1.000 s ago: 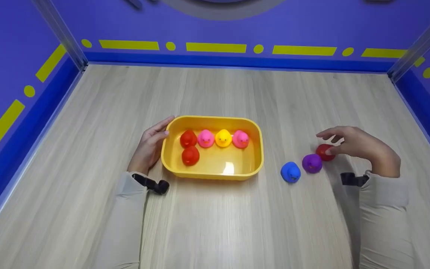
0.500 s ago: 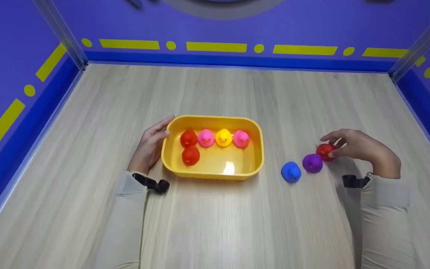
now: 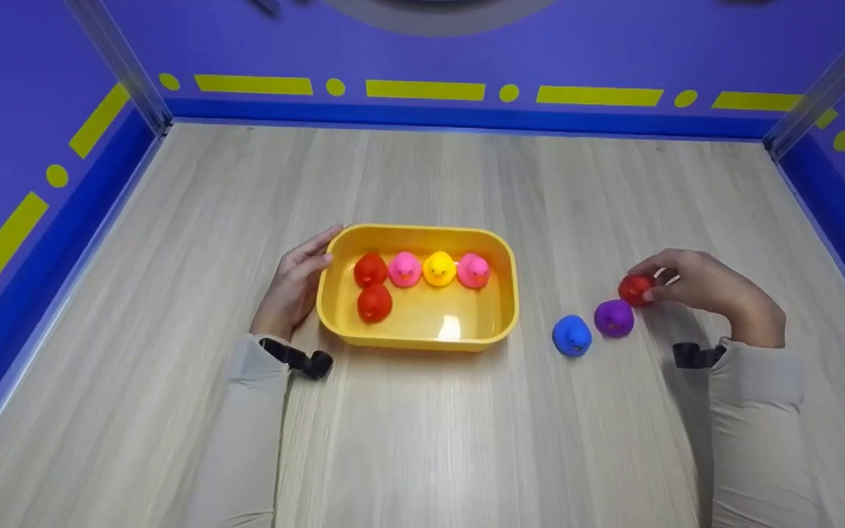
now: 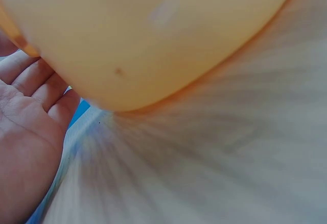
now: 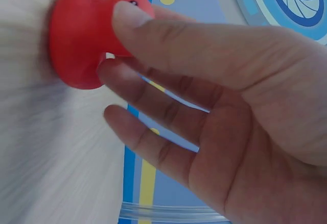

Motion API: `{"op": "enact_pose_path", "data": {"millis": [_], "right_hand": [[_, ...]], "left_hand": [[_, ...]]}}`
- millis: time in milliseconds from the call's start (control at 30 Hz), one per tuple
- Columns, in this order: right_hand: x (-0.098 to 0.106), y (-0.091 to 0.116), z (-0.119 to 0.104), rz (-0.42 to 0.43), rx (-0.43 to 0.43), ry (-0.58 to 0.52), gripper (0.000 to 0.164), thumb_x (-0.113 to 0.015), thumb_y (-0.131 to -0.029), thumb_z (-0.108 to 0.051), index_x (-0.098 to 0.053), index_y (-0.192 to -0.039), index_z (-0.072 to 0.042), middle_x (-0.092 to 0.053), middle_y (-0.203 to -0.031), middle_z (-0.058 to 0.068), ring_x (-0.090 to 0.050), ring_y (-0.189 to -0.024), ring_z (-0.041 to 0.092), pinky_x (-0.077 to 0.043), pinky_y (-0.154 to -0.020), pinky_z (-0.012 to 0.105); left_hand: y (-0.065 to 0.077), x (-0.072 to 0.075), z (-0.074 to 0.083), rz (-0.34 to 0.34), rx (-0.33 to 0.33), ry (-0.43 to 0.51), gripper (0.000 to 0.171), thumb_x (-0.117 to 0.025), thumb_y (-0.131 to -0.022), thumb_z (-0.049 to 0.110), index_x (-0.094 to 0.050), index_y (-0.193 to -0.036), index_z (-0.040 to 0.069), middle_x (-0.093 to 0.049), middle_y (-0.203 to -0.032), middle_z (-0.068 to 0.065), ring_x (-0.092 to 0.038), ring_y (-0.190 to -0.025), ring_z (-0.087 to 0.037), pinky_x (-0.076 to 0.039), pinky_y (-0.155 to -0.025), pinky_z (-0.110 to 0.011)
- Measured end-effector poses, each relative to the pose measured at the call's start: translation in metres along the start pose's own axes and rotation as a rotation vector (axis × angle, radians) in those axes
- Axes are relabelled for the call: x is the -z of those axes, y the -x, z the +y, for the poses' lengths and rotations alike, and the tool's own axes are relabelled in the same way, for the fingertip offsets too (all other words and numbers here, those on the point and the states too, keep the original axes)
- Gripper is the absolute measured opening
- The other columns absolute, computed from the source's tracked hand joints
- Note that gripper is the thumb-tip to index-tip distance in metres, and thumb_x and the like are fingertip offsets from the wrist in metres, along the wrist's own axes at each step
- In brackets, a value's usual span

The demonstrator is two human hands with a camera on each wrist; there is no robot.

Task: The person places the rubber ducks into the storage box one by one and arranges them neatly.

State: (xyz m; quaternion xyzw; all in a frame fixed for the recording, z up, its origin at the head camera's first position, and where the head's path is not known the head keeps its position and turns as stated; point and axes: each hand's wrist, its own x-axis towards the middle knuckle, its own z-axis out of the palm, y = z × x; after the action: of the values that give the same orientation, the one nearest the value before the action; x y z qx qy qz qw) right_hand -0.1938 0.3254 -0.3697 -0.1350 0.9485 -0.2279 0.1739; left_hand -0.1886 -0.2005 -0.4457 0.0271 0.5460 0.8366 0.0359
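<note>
My right hand pinches a red rubber duck between thumb and fingers. In the right wrist view the thumb covers part of the red duck's head. A purple rubber duck sits just in front of it, and a blue rubber duck lies further left. My left hand grips the left end of a yellow container, its thumb at the rim and fingers along the outside wall. In the left wrist view the palm shows beside the container's wall.
Inside the container are two red ducks, two pink ducks and a yellow duck. The wooden table is bounded by blue-purple panels at the back and both sides.
The right thumb and fingers have closed on the red duck and moved it slightly away from me and to the left. The left hand and container stay in place.
</note>
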Motion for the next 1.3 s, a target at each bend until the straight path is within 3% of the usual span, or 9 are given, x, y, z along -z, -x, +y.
{"op": "enact_pose_path", "data": {"millis": [400,667,867,1133,1300], "right_hand": [[-0.001,-0.006,0.002,-0.003,0.003,-0.004,0.038,-0.065,-0.086,-0.001,-0.062,-0.124,-0.002,-0.063,-0.117,0.023,-0.057,-0.105,0.037,-0.051,-0.089,0.051],[0.000,-0.008,-0.001,0.009,0.049,0.002,0.037,-0.064,-0.084,0.003,-0.066,-0.120,-0.003,-0.064,-0.115,0.021,-0.058,-0.104,0.036,-0.051,-0.088,0.051],[-0.001,-0.011,-0.006,0.032,0.103,0.013,0.035,-0.063,-0.082,0.009,-0.067,-0.116,-0.001,-0.066,-0.110,0.022,-0.060,-0.100,0.036,-0.053,-0.086,0.048],[0.001,-0.012,-0.018,0.031,0.103,0.023,0.034,-0.064,-0.083,0.007,-0.067,-0.116,0.000,-0.065,-0.112,0.022,-0.059,-0.102,0.036,-0.052,-0.089,0.054],[0.002,-0.013,-0.027,0.037,0.127,0.024,0.034,-0.065,-0.082,0.008,-0.067,-0.116,-0.001,-0.067,-0.110,0.020,-0.060,-0.101,0.034,-0.052,-0.088,0.052]], "left_hand": [[0.000,-0.001,0.002,-0.001,0.012,0.010,0.052,-0.043,-0.091,-0.006,-0.035,-0.143,-0.009,-0.037,-0.151,-0.019,-0.045,-0.131,-0.017,-0.037,-0.112,-0.031],[0.000,0.000,0.001,-0.015,0.009,0.015,0.052,-0.042,-0.092,-0.005,-0.034,-0.143,-0.009,-0.035,-0.152,-0.020,-0.039,-0.137,-0.021,-0.033,-0.114,-0.034],[0.000,0.001,0.000,-0.029,0.015,0.004,0.053,-0.041,-0.092,-0.005,-0.033,-0.144,-0.009,-0.034,-0.153,-0.019,-0.037,-0.138,-0.022,-0.033,-0.115,-0.035],[-0.001,0.001,0.001,-0.044,0.015,0.000,0.052,-0.040,-0.093,-0.005,-0.032,-0.144,-0.009,-0.032,-0.154,-0.019,-0.035,-0.140,-0.021,-0.032,-0.115,-0.033],[0.000,0.001,0.001,-0.042,0.012,-0.006,0.053,-0.040,-0.093,-0.005,-0.032,-0.145,-0.008,-0.033,-0.153,-0.019,-0.040,-0.137,-0.019,-0.034,-0.114,-0.033]]}}
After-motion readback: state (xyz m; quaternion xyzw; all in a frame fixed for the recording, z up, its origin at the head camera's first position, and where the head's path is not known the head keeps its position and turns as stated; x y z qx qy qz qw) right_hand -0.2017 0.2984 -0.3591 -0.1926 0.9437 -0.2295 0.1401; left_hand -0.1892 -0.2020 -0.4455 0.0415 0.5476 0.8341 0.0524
